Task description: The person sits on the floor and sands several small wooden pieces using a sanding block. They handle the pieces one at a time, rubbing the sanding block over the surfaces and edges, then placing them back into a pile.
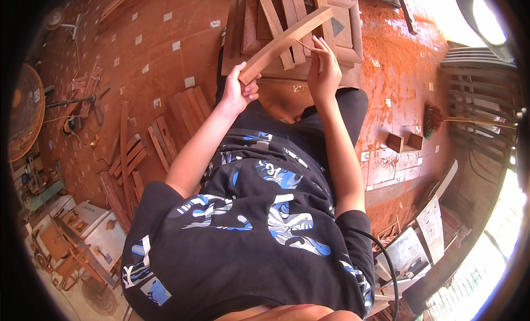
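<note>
A long, square-edged wooden bar [284, 41] is held up at a slant in front of me. My left hand [242, 89] is closed around its near left end. My right hand [324, 71] sits beside the bar's right side, its fingers bent around a thin, dark stick [302, 44] whose tip points at the bar. The stick is too small to tell its kind. Beneath the bar, several loose wooden slats [270, 17] lie across a framed wooden panel [349, 40], partly hidden by the bar and hands.
Wooden strips [187, 108] lie on the tiled floor to my left, near a standing fan [26, 112]. Orange shavings [395, 42] cover the floor at the right. A broom [433, 119] and a small wooden piece [404, 142] are there too. A black cable [391, 255] passes my right arm.
</note>
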Demonstrator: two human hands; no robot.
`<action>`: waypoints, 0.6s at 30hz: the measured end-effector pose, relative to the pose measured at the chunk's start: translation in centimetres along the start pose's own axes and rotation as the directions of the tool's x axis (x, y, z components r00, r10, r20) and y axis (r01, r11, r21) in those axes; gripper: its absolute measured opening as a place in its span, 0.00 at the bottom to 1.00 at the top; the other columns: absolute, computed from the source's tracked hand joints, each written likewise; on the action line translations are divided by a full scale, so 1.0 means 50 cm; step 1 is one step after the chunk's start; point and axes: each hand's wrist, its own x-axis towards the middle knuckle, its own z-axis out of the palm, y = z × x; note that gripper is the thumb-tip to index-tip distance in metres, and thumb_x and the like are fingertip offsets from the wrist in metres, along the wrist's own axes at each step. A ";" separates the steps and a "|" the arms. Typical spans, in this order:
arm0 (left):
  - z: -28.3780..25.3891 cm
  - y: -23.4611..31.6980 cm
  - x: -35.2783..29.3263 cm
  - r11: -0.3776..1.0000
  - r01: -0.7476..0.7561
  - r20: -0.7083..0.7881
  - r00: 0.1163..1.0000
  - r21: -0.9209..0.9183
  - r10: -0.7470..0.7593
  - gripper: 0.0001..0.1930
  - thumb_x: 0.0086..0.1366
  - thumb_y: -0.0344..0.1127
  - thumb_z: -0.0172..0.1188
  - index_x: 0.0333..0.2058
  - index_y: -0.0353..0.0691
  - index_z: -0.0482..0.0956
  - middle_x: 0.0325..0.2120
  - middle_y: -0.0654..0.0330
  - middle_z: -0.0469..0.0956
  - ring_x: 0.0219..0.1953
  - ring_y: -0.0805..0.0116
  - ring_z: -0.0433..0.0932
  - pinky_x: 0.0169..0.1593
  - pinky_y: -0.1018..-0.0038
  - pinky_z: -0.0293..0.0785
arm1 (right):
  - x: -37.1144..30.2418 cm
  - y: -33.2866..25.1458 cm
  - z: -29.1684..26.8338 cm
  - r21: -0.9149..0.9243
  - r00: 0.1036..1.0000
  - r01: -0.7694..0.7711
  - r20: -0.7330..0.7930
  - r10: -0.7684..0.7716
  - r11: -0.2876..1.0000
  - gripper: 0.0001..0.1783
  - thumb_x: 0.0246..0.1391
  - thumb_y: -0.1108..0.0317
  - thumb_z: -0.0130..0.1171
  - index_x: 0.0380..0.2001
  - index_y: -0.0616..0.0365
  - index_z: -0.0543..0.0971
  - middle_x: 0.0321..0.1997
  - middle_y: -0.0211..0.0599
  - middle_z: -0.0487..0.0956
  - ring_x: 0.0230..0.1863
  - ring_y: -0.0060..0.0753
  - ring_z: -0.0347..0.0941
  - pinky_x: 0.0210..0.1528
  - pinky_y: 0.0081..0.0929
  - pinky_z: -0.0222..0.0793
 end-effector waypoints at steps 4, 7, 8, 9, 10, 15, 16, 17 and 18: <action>0.006 -0.001 -0.001 0.999 0.017 0.014 1.000 0.027 -0.017 0.30 0.72 0.61 0.50 0.34 0.33 0.77 0.10 0.72 0.52 0.13 0.77 0.51 0.21 0.76 0.51 | -0.008 -0.041 0.040 0.078 0.956 -0.138 0.271 0.113 0.987 0.06 0.62 0.73 0.60 0.41 0.61 0.77 0.58 0.43 0.82 0.62 0.52 0.76 0.60 0.44 0.74; -0.001 -0.004 0.007 0.998 0.057 0.022 0.998 -0.038 -0.056 0.29 0.72 0.61 0.51 0.34 0.35 0.77 0.10 0.73 0.51 0.13 0.77 0.51 0.20 0.76 0.51 | -0.043 -0.064 0.069 -0.007 0.923 0.039 0.383 -0.033 0.999 0.09 0.58 0.74 0.63 0.43 0.58 0.80 0.61 0.37 0.80 0.68 0.48 0.71 0.64 0.43 0.72; -0.003 -0.004 0.014 0.995 0.077 0.027 0.997 -0.061 -0.076 0.28 0.72 0.60 0.51 0.34 0.37 0.77 0.10 0.73 0.51 0.13 0.77 0.51 0.20 0.76 0.51 | -0.061 -0.064 0.078 -0.001 0.927 0.037 0.374 -0.034 0.999 0.13 0.57 0.72 0.65 0.46 0.56 0.81 0.60 0.35 0.81 0.67 0.48 0.72 0.66 0.43 0.71; -0.007 -0.003 0.015 0.991 0.096 0.026 0.995 -0.088 -0.094 0.27 0.73 0.60 0.51 0.33 0.39 0.77 0.10 0.73 0.51 0.13 0.77 0.51 0.20 0.76 0.50 | -0.061 -0.078 0.071 0.008 0.900 0.091 0.427 -0.086 0.996 0.14 0.57 0.70 0.65 0.47 0.56 0.81 0.61 0.35 0.81 0.67 0.48 0.72 0.66 0.44 0.70; -0.009 -0.004 0.016 0.990 0.092 0.022 0.996 -0.111 -0.090 0.25 0.73 0.60 0.50 0.33 0.41 0.77 0.10 0.73 0.52 0.13 0.77 0.51 0.20 0.76 0.50 | -0.058 -0.091 0.062 0.021 0.869 0.144 0.476 -0.136 0.989 0.15 0.56 0.69 0.65 0.48 0.55 0.81 0.61 0.34 0.81 0.67 0.47 0.72 0.67 0.44 0.69; 0.029 0.003 0.006 0.977 0.075 -0.141 0.985 -0.197 -0.104 0.19 0.75 0.56 0.49 0.29 0.54 0.76 0.11 0.71 0.55 0.13 0.77 0.53 0.19 0.76 0.52 | -0.060 -0.109 0.065 0.158 0.753 0.200 0.606 -0.255 0.967 0.21 0.55 0.65 0.65 0.53 0.49 0.82 0.59 0.29 0.82 0.69 0.42 0.70 0.75 0.47 0.59; 0.009 -0.001 0.013 0.969 0.091 -0.074 0.991 -0.228 -0.111 0.20 0.75 0.55 0.49 0.32 0.48 0.77 0.11 0.71 0.55 0.14 0.77 0.53 0.20 0.76 0.52 | -0.051 -0.109 0.066 0.139 0.743 0.162 0.635 -0.214 0.977 0.22 0.53 0.66 0.64 0.54 0.48 0.82 0.62 0.30 0.80 0.71 0.41 0.67 0.76 0.48 0.56; 0.004 -0.003 0.017 0.971 0.108 -0.034 0.992 -0.212 -0.118 0.21 0.75 0.56 0.50 0.32 0.45 0.77 0.11 0.71 0.55 0.14 0.77 0.53 0.20 0.76 0.52 | -0.037 -0.105 0.067 0.095 0.750 0.191 0.628 -0.207 0.977 0.24 0.53 0.67 0.63 0.55 0.48 0.81 0.64 0.31 0.78 0.72 0.41 0.67 0.76 0.48 0.55; -0.002 -0.003 0.019 0.973 0.127 0.004 0.992 -0.192 -0.128 0.22 0.75 0.56 0.50 0.33 0.42 0.78 0.11 0.71 0.55 0.14 0.77 0.53 0.20 0.76 0.52 | -0.023 -0.097 0.069 0.049 0.759 0.215 0.620 -0.198 0.975 0.25 0.53 0.67 0.62 0.56 0.47 0.80 0.65 0.33 0.77 0.72 0.42 0.66 0.76 0.48 0.55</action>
